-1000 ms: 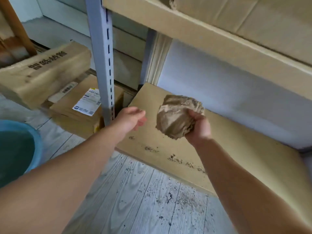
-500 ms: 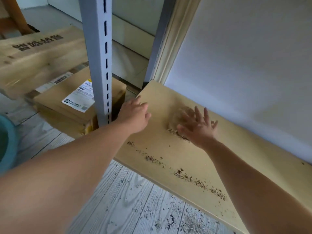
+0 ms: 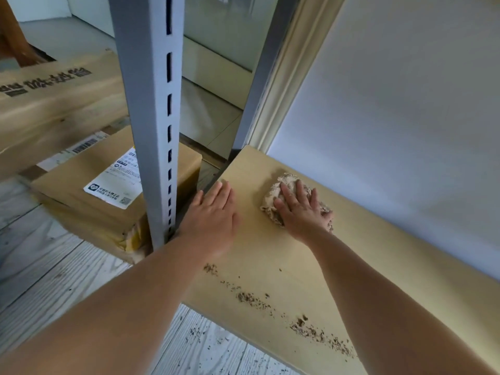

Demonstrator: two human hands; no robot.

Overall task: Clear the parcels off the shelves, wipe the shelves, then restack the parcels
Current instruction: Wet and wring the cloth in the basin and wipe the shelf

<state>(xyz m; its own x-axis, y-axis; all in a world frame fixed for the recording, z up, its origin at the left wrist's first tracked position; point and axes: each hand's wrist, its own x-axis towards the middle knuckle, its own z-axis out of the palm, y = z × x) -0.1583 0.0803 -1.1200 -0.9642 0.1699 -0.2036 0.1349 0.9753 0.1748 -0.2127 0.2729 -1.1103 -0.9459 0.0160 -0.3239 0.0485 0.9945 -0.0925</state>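
My right hand lies flat with fingers spread, pressing the crumpled cloth onto the shelf board well in from the grey upright post, toward the wall. My left hand rests open and flat on the board's end, just beside the post. The line of crumbs runs along the board's front edge, nearer me than the cloth, so I judge the next wipe must pull toward me along the board's length.

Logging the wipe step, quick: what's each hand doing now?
Left hand: open, flat on the shelf.
Right hand: open, fingers straight, pressing the rag onto the shelf.
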